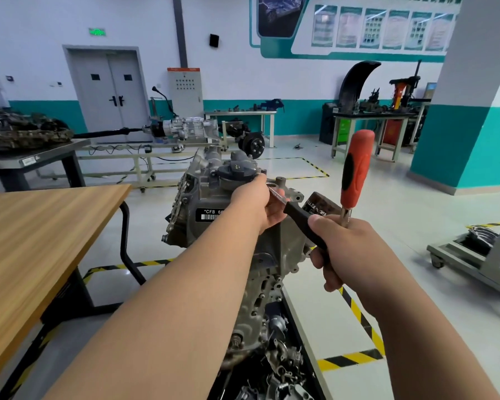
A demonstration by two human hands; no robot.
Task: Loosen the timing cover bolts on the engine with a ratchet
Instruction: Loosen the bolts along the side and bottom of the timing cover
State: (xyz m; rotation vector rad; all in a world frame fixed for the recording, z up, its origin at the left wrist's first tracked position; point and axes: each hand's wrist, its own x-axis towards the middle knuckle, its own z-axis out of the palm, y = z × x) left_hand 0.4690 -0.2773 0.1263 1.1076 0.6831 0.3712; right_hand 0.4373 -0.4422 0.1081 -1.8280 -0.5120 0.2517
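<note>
My left hand [254,200] is curled over the head end of the ratchet [303,223], pressing it onto the top of the engine [211,197], just right of the oil filler cap [234,168]. The bolt is hidden under my fingers, so I cannot tell whether the socket is seated. My right hand [341,249] grips the ratchet's black handle, and the same fist holds an orange-handled driver [357,166] standing upright.

To break the bolt cleanly, I would bear straight down on the head and pull the handle in a flat arc. The extra driver probably weakens that grip, so I would rather put it down first.

The handle points near and right into free air above the floor. A dark labelled canister [319,204] sits just beyond it on the far side, so a swing that way is short. The wooden surface [41,226] lies well apart on the left, and a tray of loose parts [280,373] sits below the engine, nearer me.
</note>
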